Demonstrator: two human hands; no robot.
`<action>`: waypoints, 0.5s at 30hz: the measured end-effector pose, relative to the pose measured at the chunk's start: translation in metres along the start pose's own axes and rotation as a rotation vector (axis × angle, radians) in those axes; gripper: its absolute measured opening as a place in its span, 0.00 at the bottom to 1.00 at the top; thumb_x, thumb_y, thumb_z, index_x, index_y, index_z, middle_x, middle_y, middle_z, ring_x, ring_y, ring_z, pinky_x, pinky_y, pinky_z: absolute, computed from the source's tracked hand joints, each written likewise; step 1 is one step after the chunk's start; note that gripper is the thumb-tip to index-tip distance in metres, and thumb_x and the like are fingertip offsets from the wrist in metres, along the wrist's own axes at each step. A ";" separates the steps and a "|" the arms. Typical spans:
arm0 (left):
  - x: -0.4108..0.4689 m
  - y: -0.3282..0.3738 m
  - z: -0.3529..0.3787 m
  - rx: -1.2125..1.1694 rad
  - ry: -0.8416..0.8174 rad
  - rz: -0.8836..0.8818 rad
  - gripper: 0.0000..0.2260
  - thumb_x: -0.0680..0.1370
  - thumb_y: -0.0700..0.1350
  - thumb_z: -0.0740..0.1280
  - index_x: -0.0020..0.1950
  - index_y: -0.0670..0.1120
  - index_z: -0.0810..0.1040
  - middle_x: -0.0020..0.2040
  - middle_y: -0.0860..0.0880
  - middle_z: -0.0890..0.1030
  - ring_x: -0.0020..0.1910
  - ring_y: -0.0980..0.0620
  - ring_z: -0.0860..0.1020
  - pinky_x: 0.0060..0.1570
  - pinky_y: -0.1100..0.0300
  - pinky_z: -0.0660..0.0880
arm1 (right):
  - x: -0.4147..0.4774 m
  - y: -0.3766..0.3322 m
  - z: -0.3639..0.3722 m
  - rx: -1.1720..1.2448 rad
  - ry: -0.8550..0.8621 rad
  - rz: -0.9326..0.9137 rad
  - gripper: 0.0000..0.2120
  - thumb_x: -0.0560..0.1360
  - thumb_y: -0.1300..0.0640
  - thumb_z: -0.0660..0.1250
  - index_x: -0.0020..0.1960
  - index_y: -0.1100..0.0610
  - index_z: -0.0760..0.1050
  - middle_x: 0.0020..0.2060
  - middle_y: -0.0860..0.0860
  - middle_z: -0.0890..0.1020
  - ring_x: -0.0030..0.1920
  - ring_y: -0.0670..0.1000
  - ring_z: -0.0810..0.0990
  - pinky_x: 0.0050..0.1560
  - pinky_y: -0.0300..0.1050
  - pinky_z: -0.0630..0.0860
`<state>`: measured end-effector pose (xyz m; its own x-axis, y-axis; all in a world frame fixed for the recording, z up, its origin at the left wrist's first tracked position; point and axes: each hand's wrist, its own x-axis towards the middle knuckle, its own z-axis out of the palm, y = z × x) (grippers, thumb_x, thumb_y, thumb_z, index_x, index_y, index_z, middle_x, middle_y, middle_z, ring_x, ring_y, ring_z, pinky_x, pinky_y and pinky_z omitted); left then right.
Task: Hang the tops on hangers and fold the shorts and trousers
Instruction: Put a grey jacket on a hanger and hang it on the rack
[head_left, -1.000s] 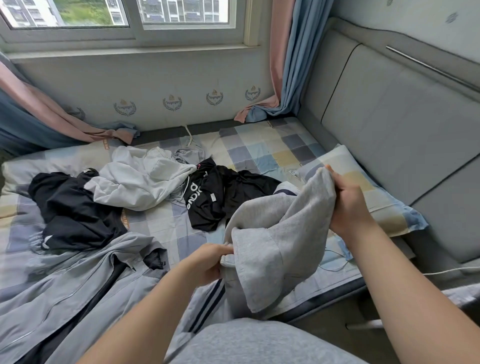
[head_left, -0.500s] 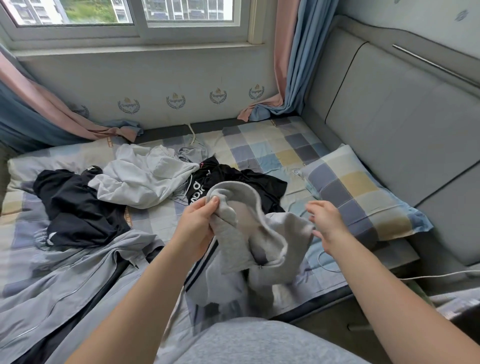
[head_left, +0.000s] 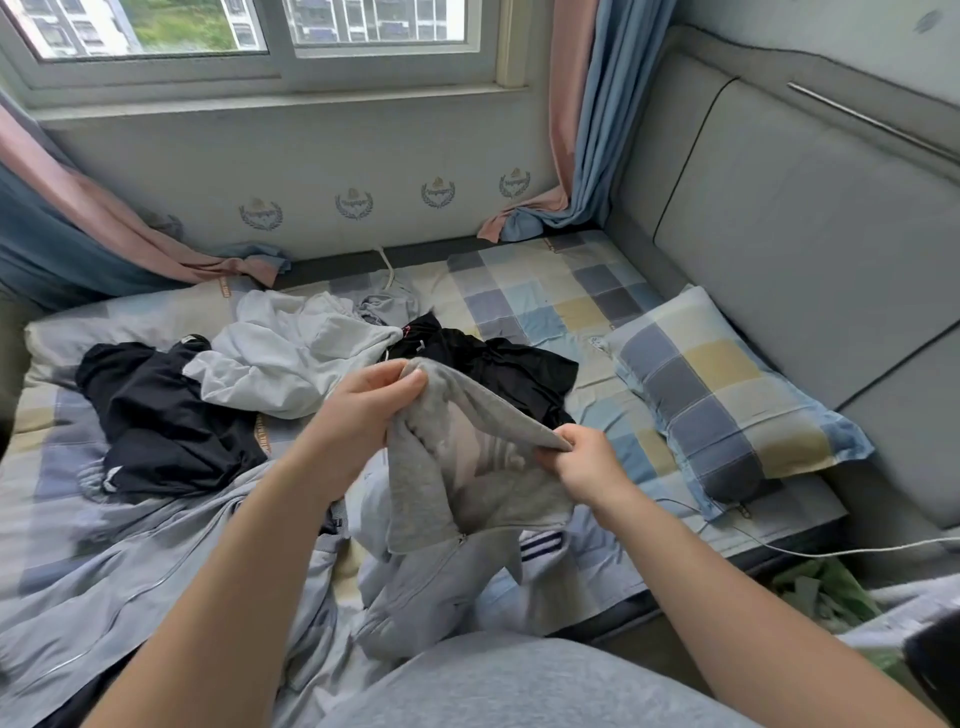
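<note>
A: What is the bed carrying on your feed?

B: I'm seeing a checked pillow lying at its right end. A white top is sprawling mid-bed, touching a black garment on its left; another black piece is lying just right of it. A grey jacket is spreading across the near left corner.

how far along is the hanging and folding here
Done: nothing that shows; no hanger or folded pile is in view. In hand: the left hand and right hand both pinch the edge of a grey sweat garment held above the bed. Left: the white hoodie, left black garment, far black garment and grey zip jacket lie crumpled on the checked sheet.
</note>
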<state>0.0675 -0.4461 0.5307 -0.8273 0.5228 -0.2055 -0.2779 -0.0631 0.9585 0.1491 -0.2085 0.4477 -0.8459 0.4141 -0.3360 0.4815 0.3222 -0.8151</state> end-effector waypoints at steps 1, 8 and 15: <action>0.001 -0.005 -0.013 0.147 0.051 -0.036 0.07 0.82 0.41 0.65 0.51 0.40 0.81 0.45 0.41 0.79 0.42 0.46 0.78 0.42 0.56 0.76 | 0.002 0.002 -0.004 0.130 0.011 0.039 0.09 0.73 0.62 0.75 0.38 0.56 0.77 0.33 0.51 0.78 0.37 0.51 0.76 0.36 0.43 0.71; 0.004 -0.062 -0.037 0.294 0.475 -0.212 0.07 0.81 0.40 0.67 0.45 0.42 0.81 0.41 0.40 0.80 0.39 0.45 0.78 0.43 0.47 0.81 | 0.000 0.009 -0.012 0.660 -0.075 0.159 0.07 0.76 0.70 0.68 0.44 0.60 0.76 0.35 0.55 0.80 0.33 0.50 0.79 0.36 0.44 0.76; 0.008 -0.066 -0.043 -0.287 0.340 -0.401 0.06 0.81 0.40 0.65 0.52 0.39 0.81 0.37 0.44 0.84 0.30 0.52 0.83 0.28 0.63 0.79 | -0.002 0.014 -0.031 0.844 -0.313 0.166 0.10 0.76 0.60 0.65 0.46 0.60 0.86 0.42 0.57 0.87 0.39 0.53 0.86 0.40 0.45 0.84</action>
<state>0.0589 -0.4742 0.4571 -0.7273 0.2544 -0.6374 -0.6823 -0.1689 0.7113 0.1649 -0.1786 0.4515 -0.8637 0.1099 -0.4919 0.3791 -0.5016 -0.7776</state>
